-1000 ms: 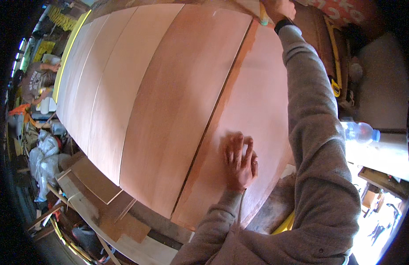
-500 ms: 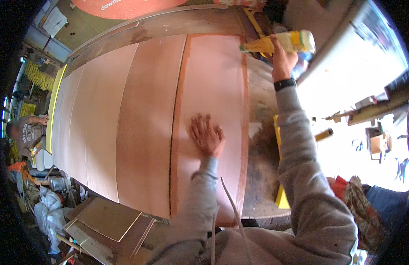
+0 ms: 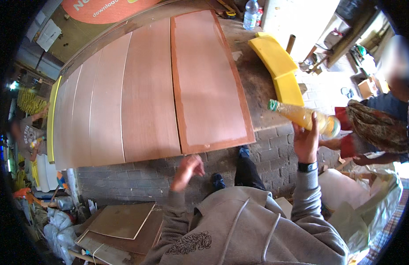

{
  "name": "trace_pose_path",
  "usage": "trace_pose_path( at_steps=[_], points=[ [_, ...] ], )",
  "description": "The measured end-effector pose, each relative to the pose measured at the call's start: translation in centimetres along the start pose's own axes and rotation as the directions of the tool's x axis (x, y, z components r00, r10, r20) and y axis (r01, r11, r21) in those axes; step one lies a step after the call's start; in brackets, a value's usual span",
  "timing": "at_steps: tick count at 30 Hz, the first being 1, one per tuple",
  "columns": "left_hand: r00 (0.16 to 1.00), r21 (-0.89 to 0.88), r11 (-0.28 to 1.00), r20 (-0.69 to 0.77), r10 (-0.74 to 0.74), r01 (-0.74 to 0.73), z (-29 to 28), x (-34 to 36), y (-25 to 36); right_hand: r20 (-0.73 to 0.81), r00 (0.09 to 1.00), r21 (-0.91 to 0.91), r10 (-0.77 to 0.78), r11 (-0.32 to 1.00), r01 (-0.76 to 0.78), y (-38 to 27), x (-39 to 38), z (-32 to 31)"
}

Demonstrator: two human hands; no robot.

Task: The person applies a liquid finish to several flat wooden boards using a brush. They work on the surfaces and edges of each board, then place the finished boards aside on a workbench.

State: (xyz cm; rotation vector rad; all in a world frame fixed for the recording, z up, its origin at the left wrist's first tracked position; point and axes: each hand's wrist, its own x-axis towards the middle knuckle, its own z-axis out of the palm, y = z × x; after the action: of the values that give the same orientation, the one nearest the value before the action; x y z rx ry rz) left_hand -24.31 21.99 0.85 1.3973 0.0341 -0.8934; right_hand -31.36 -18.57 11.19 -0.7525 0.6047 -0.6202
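My right hand [image 3: 305,143] is wrapped round a bottle [image 3: 304,117] of yellowish liquid with a green cap. The bottle lies nearly level, its capped neck pointing left toward the table. Just off the near edge of the panels is my left hand [image 3: 189,171], its fingers loosely bent and apart, with nothing seen in them. Ahead of it lies a reddish-brown panel [image 3: 209,84] with a darker band along its border. A narrow dark gap parts it from the wood panel [image 3: 147,88] on its left.
Curved yellow pieces [image 3: 275,57] rest on the table's right side, near a clear water bottle [image 3: 250,15]. A person [image 3: 368,119] stands close by on the right, another person [image 3: 28,137] at the far left. Brown boards [image 3: 120,221] lie at lower left, beside plastic bags [image 3: 58,229].
I have moved back from the table. My left hand has lifted off the bordered panel and come toward me. The bottle in my right hand has come nearer, away from the panel's far end.
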Motion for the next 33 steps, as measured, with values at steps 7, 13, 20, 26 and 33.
trace_pose_path(
  at_steps=[7,13,20,26,33],
  points=[
    [0.984,-0.834,0.53,-0.075,0.164,-0.152,2.6,6.7,-10.9,-0.15,0.987,0.213,0.065,0.977,-0.032,3.3,-9.6,-7.5],
    [0.938,-0.765,0.584,-0.072,0.34,-0.271,3.2,7.5,-10.0,-0.175,0.965,-0.138,-0.197,0.975,0.174,1.7,-14.0,-4.1],
    [0.946,-0.754,0.598,-0.1,0.307,-0.273,3.3,8.0,-9.9,0.442,0.8,-0.65,-0.406,0.471,0.597,5.2,-5.9,0.1],
    [0.935,-0.721,0.64,-0.03,0.354,-0.265,4.2,7.3,-9.4,0.536,0.781,-0.782,-0.32,0.161,0.603,8.9,-1.2,4.2],
    [0.822,-0.034,0.822,0.015,0.57,-0.569,1.0,8.4,-11.7,0.509,0.731,-0.604,-0.454,0.417,0.679,5.6,-3.9,5.7]
  ],
)
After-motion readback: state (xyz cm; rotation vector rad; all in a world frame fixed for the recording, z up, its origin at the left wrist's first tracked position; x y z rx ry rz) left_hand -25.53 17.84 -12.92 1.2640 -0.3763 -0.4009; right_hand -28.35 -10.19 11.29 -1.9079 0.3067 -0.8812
